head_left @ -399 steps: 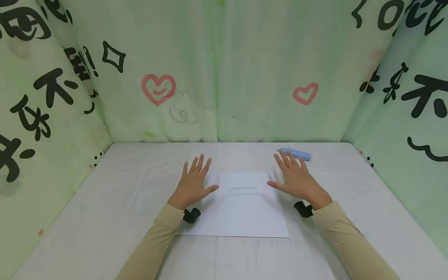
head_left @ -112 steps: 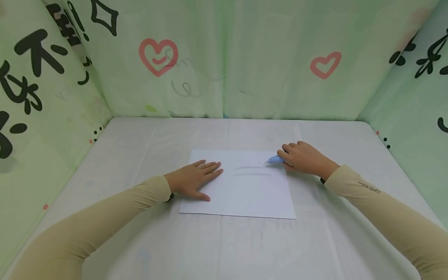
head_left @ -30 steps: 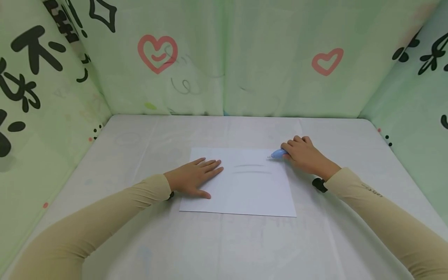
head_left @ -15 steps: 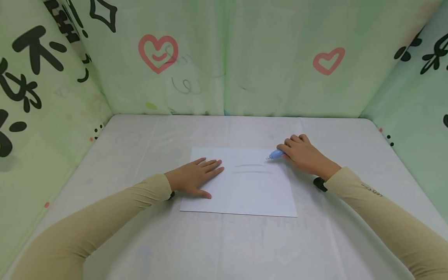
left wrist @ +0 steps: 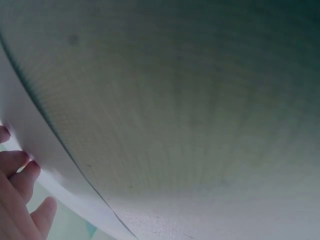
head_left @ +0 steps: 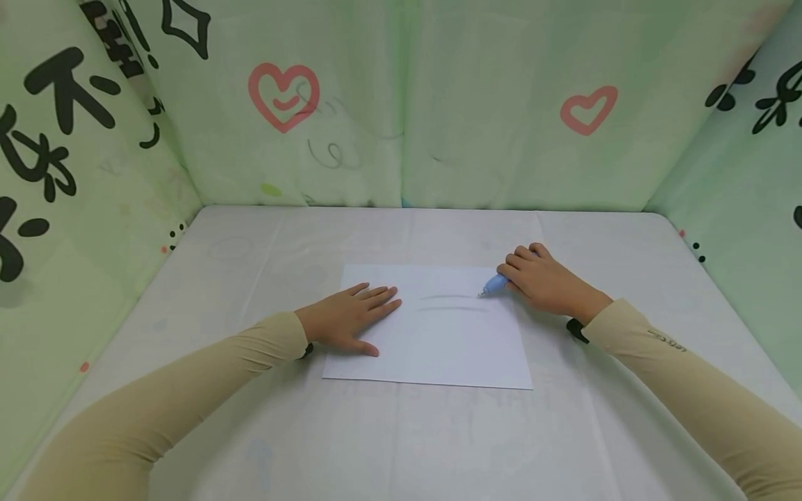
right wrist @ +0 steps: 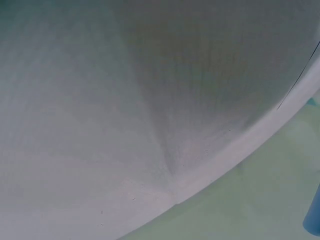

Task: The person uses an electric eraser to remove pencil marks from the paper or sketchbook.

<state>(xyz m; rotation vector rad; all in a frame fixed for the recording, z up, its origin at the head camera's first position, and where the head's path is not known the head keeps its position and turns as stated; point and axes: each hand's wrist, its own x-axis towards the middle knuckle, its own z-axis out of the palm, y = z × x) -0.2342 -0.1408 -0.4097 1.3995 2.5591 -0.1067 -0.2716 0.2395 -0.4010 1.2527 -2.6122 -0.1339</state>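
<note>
A sheet of white paper (head_left: 432, 348) lies on the table, with two faint grey lines (head_left: 451, 297) across its upper half. My left hand (head_left: 351, 320) rests on the paper's left part, fingers spread and straight; in the left wrist view its fingertips (left wrist: 30, 170) show at the left edge. My right hand (head_left: 539, 280) grips a thick blue pen (head_left: 496, 283) with a thin metal tip. That tip points down and left, close over the paper's upper right part, near the right end of the upper line. In the right wrist view only the pen's blunt blue end (right wrist: 314, 215) shows.
A white cloth (head_left: 401, 445) covers the table. Pale green curtains (head_left: 476, 139) with black writing and pink hearts stand along the back and both sides. A dark wrist camera (head_left: 576, 330) sits under the right cuff.
Earlier the blue pen lay at the back right and both hands were spread; now my right hand holds it. In the last half second its tip moved slightly toward me. My left hand stays still.
</note>
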